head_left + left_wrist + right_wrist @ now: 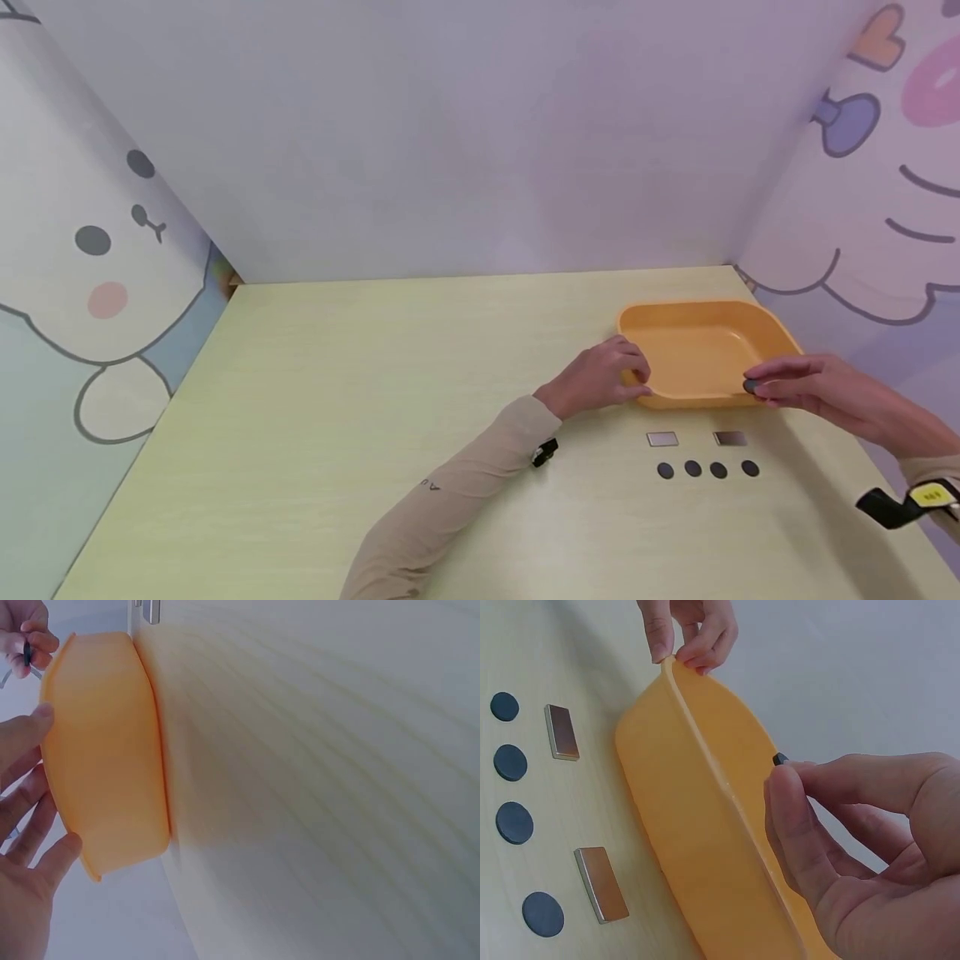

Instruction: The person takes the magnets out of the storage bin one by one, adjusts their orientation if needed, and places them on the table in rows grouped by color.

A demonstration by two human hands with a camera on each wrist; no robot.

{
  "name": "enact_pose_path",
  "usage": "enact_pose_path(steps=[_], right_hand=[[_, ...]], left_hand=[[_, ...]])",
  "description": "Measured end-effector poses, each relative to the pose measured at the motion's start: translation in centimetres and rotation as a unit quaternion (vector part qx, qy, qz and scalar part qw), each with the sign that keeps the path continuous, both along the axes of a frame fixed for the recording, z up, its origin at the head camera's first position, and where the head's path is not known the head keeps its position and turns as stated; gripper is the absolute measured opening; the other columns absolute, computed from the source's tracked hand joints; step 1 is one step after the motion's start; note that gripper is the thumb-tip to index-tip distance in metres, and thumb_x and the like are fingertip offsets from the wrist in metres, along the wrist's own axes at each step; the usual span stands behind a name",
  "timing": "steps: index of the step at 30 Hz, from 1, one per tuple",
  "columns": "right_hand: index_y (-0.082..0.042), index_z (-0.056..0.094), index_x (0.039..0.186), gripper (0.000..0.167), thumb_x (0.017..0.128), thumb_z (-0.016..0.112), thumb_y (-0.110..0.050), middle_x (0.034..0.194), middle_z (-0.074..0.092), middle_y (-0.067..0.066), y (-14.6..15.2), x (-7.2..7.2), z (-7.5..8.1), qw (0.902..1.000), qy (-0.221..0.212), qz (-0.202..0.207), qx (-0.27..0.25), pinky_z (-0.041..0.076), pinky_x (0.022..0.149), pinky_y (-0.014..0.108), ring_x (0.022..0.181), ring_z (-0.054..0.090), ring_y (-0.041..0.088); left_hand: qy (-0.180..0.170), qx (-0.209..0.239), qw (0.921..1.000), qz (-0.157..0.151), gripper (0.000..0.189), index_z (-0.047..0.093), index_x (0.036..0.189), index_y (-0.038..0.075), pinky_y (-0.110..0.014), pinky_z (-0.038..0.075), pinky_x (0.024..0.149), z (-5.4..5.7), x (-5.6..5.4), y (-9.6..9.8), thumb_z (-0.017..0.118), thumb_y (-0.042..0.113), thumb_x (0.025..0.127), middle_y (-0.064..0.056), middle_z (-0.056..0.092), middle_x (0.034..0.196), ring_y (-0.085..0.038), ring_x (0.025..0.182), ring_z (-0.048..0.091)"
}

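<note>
An orange plastic basin (pixel 701 398) stands at the right side of the table. My left hand (pixel 604 372) grips its left rim, fingers over the edge and thumb on the outer side. Above the near right rim, my right hand (pixel 832 390) pinches a small black disc (pixel 751 386) between thumb and forefinger. In the right wrist view this disc (pixel 780 759) shows edge-on at the fingertips. In front of the basin lie two shiny silver rectangular bars (pixel 601 885), side by side. Nearer me is a row of several matching black discs (pixel 514 823), flat on the table.
The pale wooden table (pixel 337 417) meets a plain light wall (pixel 480 150) at the back. Side panels with cartoon drawings (pixel 105 242) rise at left and right. A black strap with a yellow label (pixel 932 496) is on the right wrist.
</note>
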State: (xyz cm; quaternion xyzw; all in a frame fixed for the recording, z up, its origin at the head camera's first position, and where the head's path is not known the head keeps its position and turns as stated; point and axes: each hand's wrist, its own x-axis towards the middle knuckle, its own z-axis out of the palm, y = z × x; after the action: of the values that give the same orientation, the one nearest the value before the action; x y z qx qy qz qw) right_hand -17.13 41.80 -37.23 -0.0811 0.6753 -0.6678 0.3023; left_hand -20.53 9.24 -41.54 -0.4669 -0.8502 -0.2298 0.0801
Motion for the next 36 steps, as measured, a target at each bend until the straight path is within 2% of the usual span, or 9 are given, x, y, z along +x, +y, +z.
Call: enact_pose_path(steps=[10,20,32,36], right_hand=[[-0.004,0.068,0.111,0.032,0.096,0.043,0.009,0.107,0.069,0.008,1.3,1.0,-0.4,0.9997,0.001,0.022,0.012,0.052,0.080,0.034,0.094,0.066,0.017],[-0.005,0.069,0.111,0.038,0.096,0.039,0.012,0.105,0.069,0.008,2.5,1.6,-1.4,0.9985,-0.032,0.036,-0.024,0.052,0.080,0.033,0.094,0.067,0.019],[-0.011,0.071,0.108,0.033,0.097,0.043,0.004,0.103,0.069,0.002,4.3,2.9,-2.7,0.9966,-0.065,0.025,0.044,0.052,0.080,0.033,0.092,0.066,0.016],[-0.010,0.071,0.107,0.034,0.097,0.043,0.005,0.102,0.069,0.003,5.0,3.2,-3.4,0.9967,-0.067,0.025,0.037,0.052,0.079,0.032,0.091,0.065,0.016]], left_hand=[[0.004,-0.001,1.0000,0.004,0.018,0.071,0.088,0.018,-0.008,0.036,0.082,-0.1,0.0,-0.1,0.072,0.035,0.084,0.010,0.064,0.096,-0.005,0.094,0.051],[0.002,-0.001,1.0000,0.007,0.018,0.070,0.088,0.018,-0.009,0.036,0.082,0.0,-0.1,-0.1,0.072,0.036,0.085,0.010,0.064,0.096,-0.006,0.094,0.050],[-0.002,0.004,1.0000,0.001,0.017,0.070,0.087,0.018,-0.009,0.036,0.082,-0.2,-0.1,0.1,0.072,0.035,0.085,0.010,0.063,0.095,-0.006,0.093,0.050],[-0.001,0.004,1.0000,0.000,0.017,0.070,0.087,0.017,-0.009,0.036,0.082,-0.1,0.0,0.1,0.072,0.035,0.084,0.009,0.064,0.095,-0.006,0.093,0.050]])
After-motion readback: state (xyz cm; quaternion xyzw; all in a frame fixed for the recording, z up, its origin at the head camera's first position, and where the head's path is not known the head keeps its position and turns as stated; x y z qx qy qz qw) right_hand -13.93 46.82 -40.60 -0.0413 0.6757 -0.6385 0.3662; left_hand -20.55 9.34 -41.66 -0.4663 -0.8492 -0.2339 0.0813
